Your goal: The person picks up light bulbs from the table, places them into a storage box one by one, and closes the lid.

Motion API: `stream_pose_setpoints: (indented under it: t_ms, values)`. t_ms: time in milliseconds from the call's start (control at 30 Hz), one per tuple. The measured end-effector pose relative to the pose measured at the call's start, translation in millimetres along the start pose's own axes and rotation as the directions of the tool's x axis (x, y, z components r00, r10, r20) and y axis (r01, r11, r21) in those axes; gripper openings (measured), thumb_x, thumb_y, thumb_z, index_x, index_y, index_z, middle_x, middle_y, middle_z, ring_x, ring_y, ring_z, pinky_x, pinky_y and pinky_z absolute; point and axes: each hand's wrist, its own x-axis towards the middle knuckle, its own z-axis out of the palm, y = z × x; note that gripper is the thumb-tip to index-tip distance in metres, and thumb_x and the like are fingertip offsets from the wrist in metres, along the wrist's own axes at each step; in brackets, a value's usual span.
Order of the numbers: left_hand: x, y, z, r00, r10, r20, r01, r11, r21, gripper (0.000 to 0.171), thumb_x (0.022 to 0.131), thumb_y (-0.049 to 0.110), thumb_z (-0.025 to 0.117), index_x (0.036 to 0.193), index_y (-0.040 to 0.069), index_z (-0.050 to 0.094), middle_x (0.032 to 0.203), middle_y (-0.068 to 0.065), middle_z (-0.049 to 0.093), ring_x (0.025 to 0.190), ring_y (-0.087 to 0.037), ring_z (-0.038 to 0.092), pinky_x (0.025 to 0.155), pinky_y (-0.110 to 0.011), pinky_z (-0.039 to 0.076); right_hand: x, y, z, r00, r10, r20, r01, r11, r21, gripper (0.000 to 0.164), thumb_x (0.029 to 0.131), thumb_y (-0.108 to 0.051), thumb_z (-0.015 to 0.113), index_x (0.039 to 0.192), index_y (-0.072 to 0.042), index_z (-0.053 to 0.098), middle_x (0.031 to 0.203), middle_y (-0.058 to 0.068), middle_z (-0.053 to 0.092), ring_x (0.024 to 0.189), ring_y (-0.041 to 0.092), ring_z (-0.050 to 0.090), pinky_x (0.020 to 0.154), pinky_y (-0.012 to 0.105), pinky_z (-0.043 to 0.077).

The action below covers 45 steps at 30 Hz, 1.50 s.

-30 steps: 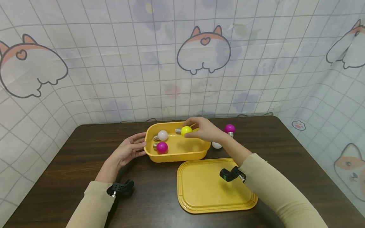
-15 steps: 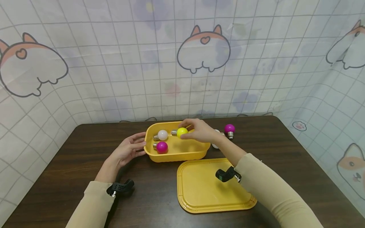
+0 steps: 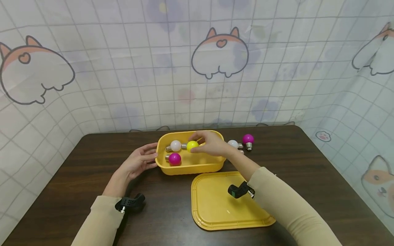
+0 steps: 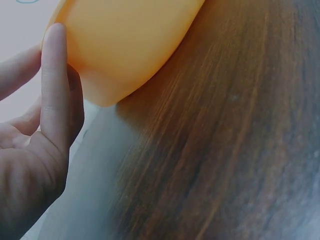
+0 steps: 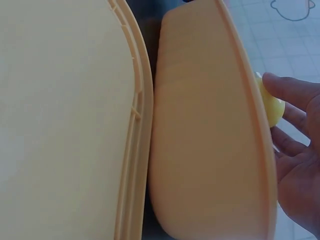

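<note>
My right hand (image 3: 212, 143) pinches a yellow light bulb (image 3: 192, 146) between thumb and fingers, over the inside of a yellow plastic box (image 3: 187, 169). The bulb's silver screw base points left, toward a white bulb (image 3: 175, 146) lying in the box. In front of that one lies a magenta bulb (image 3: 175, 159). With fingers fairly straight, my left hand (image 3: 141, 160) touches the box's left end; its thumb (image 4: 55, 80) lies along the outer wall at the rim in the left wrist view. In the right wrist view, the box wall partly hides the yellow bulb (image 5: 272, 107).
A yellow lid (image 3: 227, 201) lies on the dark wooden table (image 3: 160, 212) in front of the box, under my right forearm. Right of the box lie a magenta bulb (image 3: 248, 139) and a white bulb (image 3: 233, 144). A patterned cloth (image 3: 138, 75) hangs behind the table.
My right hand has moved left and slightly nearer with the yellow bulb, bringing its base close to the white bulb in the box. The left hand and the box have stayed put.
</note>
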Motion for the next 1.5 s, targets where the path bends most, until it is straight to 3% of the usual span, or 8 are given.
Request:
stream_pose_setpoints:
  t_ms: [167,600,1067,1500]
  values:
    - [-0.7,-1.0,-0.3,1.0,-0.005,-0.005,0.005,1.0,-0.003,0.066,0.104,0.007,0.061,0.159,0.002,0.026,0.153,-0.028,0.039,0.11,-0.022,0.068,0.091,-0.035,0.058,2.1,1.3,3.9,1.0,-0.015,0.017,0.015,1.0,0.002,0.039,0.09,-0.016,0.081,0.125,-0.003,0.067,0.12,0.007,0.069,0.113,0.029,0.064,0.103,0.044,0.051]
    - [1.2,1.6,1.4,1.0,0.002,0.0,-0.002,1.0,-0.004,0.064,0.104,0.006,0.061,0.159,0.001,0.028,0.152,-0.03,0.039,0.108,-0.022,0.069,0.089,-0.034,0.059,10.8,7.6,14.6,0.999,0.041,0.023,-0.041,0.999,-0.016,0.037,0.092,-0.019,0.08,0.125,-0.009,0.068,0.119,0.003,0.069,0.109,0.024,0.066,0.097,0.031,0.053]
    - [2.2,1.1,0.5,1.0,0.004,-0.014,-0.004,1.0,0.005,0.064,0.103,0.004,0.061,0.158,0.0,0.028,0.15,-0.029,0.042,0.105,-0.02,0.07,0.088,-0.034,0.059,15.2,11.9,26.1,0.995,0.095,0.038,-0.095,0.995,-0.016,0.038,0.092,-0.02,0.079,0.126,-0.009,0.068,0.124,0.007,0.068,0.106,0.024,0.065,0.093,0.033,0.054]
    - [1.2,0.8,0.9,1.0,0.014,-0.007,-0.014,1.0,0.011,0.064,0.104,0.005,0.061,0.158,-0.001,0.028,0.148,-0.029,0.043,0.106,-0.02,0.07,0.088,-0.034,0.059,23.8,12.5,34.7,0.994,0.097,0.058,-0.093,0.994,-0.058,0.032,0.092,-0.02,0.079,0.121,-0.01,0.07,0.119,0.006,0.069,0.103,0.023,0.064,0.09,0.031,0.054]
